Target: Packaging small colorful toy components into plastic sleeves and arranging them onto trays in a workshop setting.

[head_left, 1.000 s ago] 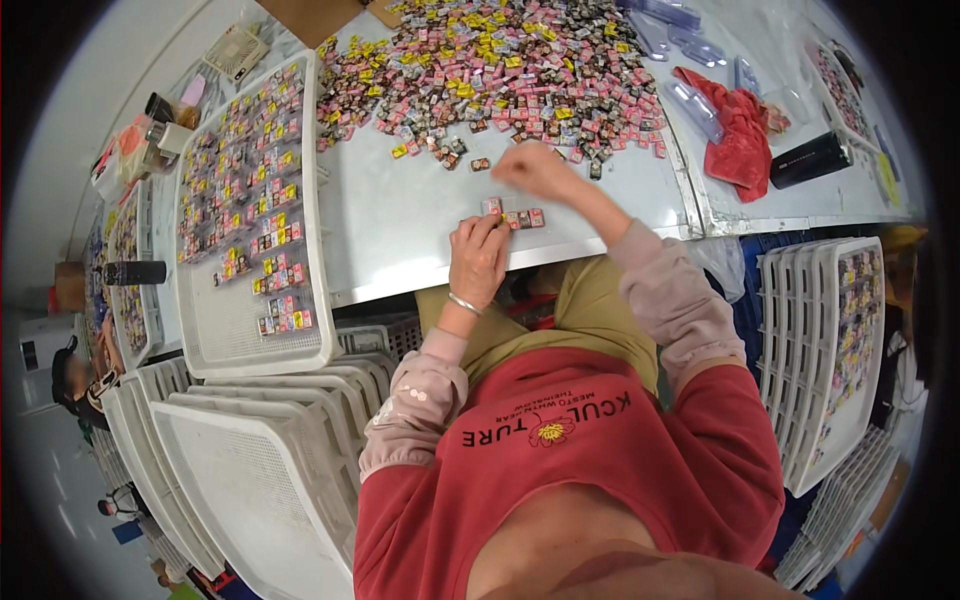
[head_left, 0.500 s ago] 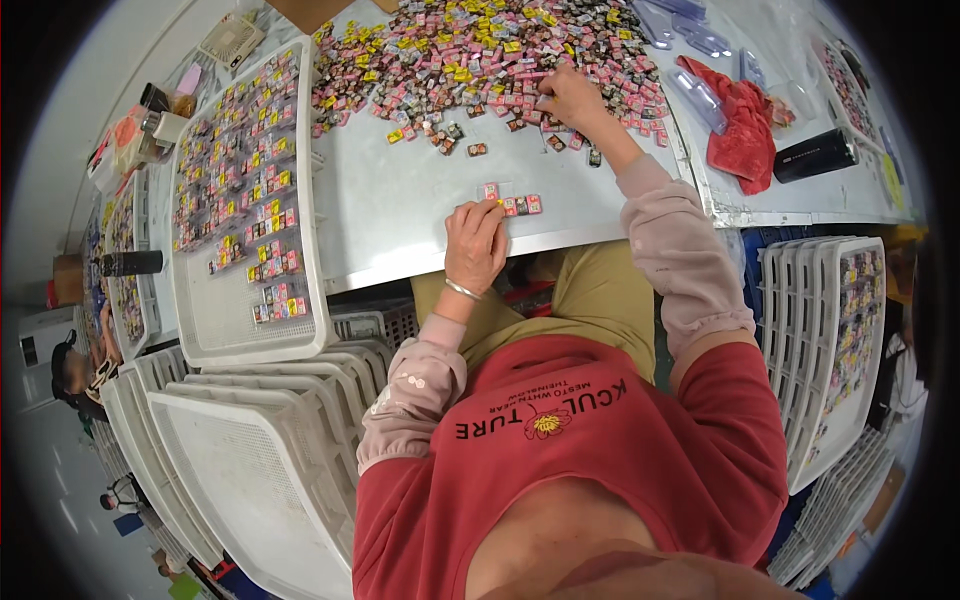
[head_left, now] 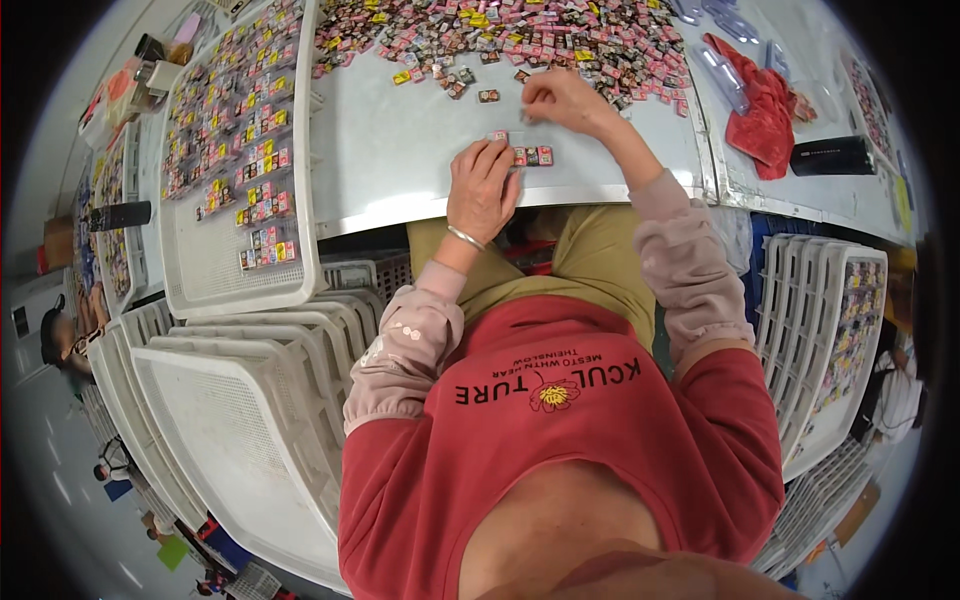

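Close to the table's front edge, my left hand rests with fingers together on a small clear plastic tray, holding it against the metal tabletop. Small pink-and-black printed blocks sit in a short row at that tray, partly under my fingers. My right hand is just above and right of it, thumb and fingers pinched around a small dark block. Beyond lies a wide heap of loose pink, black and yellow blocks. One stray block lies between the heap and my hands.
On the left, a white plastic crate carries many filled clear trays. Stacked empty crates stand below it. To the right are a red cloth, a black bottle, clear plastic pieces and upright crates.
My right hand has come back from the heap toward the small tray with a block in its pinch. My left hand has stayed at the tray. The whole view has shifted slightly.
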The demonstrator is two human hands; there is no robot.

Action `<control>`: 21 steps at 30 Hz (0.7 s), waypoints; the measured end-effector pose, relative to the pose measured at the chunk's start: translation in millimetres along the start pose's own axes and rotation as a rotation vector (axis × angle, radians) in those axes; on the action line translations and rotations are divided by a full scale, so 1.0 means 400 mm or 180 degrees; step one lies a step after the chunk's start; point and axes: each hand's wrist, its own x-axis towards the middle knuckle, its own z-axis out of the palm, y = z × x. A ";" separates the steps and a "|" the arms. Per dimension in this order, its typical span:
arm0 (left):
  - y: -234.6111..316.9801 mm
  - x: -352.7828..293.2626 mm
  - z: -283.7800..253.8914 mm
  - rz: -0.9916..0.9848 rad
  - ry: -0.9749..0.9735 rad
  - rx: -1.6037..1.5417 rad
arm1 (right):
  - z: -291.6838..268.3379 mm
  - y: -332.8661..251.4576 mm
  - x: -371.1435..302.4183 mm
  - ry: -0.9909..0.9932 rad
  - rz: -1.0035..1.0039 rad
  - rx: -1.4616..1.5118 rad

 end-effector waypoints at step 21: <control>-0.008 -0.004 0.014 -0.0582 0.0681 -0.0666 | 0.010 0.070 -0.093 0.1222 0.0619 -0.2155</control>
